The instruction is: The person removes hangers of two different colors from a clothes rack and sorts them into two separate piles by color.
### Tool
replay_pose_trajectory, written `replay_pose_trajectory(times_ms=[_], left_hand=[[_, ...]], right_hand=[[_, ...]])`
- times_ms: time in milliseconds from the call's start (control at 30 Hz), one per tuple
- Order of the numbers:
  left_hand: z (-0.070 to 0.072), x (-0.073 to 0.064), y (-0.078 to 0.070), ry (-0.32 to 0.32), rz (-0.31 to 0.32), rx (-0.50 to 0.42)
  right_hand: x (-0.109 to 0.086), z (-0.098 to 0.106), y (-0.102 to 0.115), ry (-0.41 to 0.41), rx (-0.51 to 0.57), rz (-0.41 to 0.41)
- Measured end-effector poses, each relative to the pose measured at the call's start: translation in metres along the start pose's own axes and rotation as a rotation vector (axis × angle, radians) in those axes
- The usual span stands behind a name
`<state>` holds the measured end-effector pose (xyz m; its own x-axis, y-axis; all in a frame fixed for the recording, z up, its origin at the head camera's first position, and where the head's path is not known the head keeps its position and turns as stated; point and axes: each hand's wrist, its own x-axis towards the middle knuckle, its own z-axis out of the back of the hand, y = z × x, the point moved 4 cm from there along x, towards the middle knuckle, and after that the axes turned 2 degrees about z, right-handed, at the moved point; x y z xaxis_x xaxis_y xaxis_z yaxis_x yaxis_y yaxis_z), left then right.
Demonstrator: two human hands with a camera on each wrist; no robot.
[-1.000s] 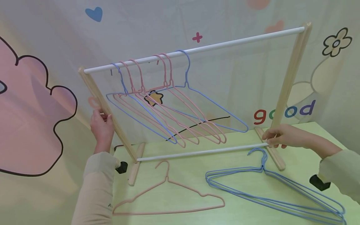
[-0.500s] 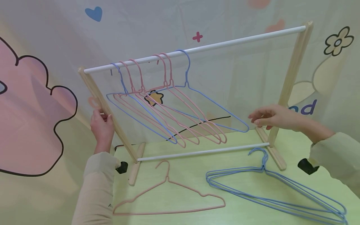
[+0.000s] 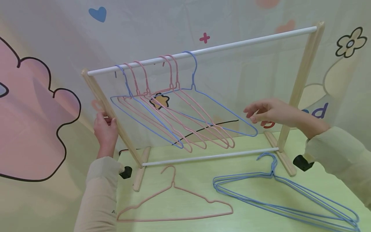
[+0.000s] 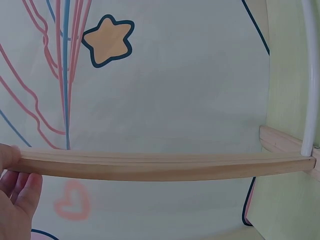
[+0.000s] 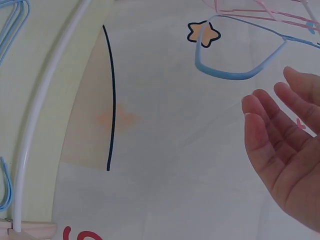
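My left hand point(image 3: 105, 132) grips the left wooden post point(image 3: 99, 96) of a small clothes rack. In the left wrist view the thumb lies on one side of that post point(image 4: 165, 167) and the fingers on the other. My right hand point(image 3: 272, 112) is raised with nothing in it, fingers loosely bent, close to the lower right corner of a blue hanger point(image 3: 196, 66) on the white top rail point(image 3: 246, 43). The right wrist view puts the fingertips just apart from this blue hanger point(image 5: 227, 75). Several pink hangers point(image 3: 146, 77) and another blue hanger point(image 3: 125, 80) hang farther left.
On the pale green table point(image 3: 185, 199), a single pink hanger point(image 3: 174, 220) lies flat at front left. A stack of blue hangers point(image 3: 272, 173) lies at front right. The rack's white lower rail point(image 3: 208, 158) runs behind both. A patterned cloth backdrop point(image 3: 246, 16) stands close behind.
My right hand has left the foot of the right post and moved up and left toward the blue hanger's corner. The left hand keeps its grip on the left post.
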<state>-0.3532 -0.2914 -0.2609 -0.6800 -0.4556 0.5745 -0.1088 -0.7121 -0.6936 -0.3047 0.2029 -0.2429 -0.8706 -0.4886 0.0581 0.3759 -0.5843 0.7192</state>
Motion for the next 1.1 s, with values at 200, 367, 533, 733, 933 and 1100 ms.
replay_pose_trajectory(times_ms=[200,367,533,733,933,1100], left_hand=[[0.0,0.0,0.0,0.006,0.001,-0.004],[0.001,0.0,0.0,0.002,-0.001,-0.004],[0.001,0.0,-0.001,0.004,0.003,0.001],[0.0,0.0,-0.002,0.0,-0.002,0.001],[0.0,0.0,-0.002,-0.007,-0.002,0.001],[0.001,-0.001,-0.002,-0.01,-0.002,-0.005]], right_hand=[[0.009,0.0,0.009,0.006,0.006,0.004],[0.02,-0.003,0.016,0.024,0.041,-0.016],[0.03,-0.008,0.021,0.076,0.049,-0.027],[0.038,-0.013,0.024,0.128,0.05,-0.045],[0.039,-0.014,0.026,0.118,0.033,-0.031],[0.036,-0.007,0.03,0.067,0.006,-0.014]])
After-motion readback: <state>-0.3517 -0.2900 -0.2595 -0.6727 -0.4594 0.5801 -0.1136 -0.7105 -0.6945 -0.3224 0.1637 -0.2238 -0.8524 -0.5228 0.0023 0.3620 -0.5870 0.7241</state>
